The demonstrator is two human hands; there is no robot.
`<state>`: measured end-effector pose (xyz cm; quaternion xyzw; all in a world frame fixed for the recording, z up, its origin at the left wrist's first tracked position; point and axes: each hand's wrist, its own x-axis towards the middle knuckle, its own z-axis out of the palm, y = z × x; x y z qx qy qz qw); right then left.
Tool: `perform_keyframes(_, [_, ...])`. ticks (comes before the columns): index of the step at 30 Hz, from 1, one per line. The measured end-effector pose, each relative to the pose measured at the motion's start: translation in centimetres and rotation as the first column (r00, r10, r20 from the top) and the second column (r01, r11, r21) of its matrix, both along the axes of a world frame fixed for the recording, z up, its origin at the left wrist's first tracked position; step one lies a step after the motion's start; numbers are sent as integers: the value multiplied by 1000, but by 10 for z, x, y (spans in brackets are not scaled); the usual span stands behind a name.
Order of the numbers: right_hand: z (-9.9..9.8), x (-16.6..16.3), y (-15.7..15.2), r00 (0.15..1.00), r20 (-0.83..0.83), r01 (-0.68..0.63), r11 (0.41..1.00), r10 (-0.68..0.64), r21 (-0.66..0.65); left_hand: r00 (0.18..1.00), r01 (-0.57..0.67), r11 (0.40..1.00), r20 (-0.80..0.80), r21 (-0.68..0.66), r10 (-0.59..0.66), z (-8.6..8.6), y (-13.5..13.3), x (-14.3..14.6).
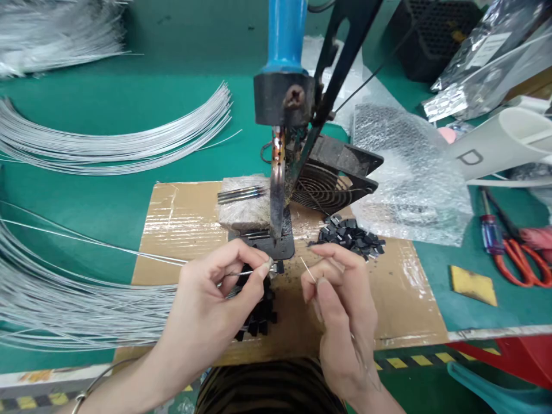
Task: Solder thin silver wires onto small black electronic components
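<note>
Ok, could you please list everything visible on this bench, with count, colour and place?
wire bundles: several, silver, left side
cardboard sheet: one, brown, centre
soldering iron: one, blue handle, above the cardboard
fan: one, black, right of the iron
small parts: two piles, black, on the cardboard
bubble wrap: one, clear, right side
screwdriver: one, blue and red, far right
scissors: one, red handles, far right
pad: one, yellow, right of cardboard
left hand: one, pinching a long silver wire
right hand: one, pinching a short pale wire
</note>
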<state>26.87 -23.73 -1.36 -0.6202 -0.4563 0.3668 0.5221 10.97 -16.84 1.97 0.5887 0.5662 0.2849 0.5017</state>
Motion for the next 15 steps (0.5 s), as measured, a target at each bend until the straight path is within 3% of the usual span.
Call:
perform_keyframes(4, [0, 7, 2, 998, 46, -47, 999, 46, 5, 1000, -2, 1000, -8, 5, 2, 0, 3, 0])
perform_keyframes(8, [1, 10, 6, 989, -60, -138, 990, 139, 19, 1000, -16, 1000, -12, 15, 16, -2, 5, 0])
perform_keyframes(15, [8, 4, 16, 979, -155, -127, 991, 132, 41, 999, -27, 998, -27, 60, 29, -1, 9, 1])
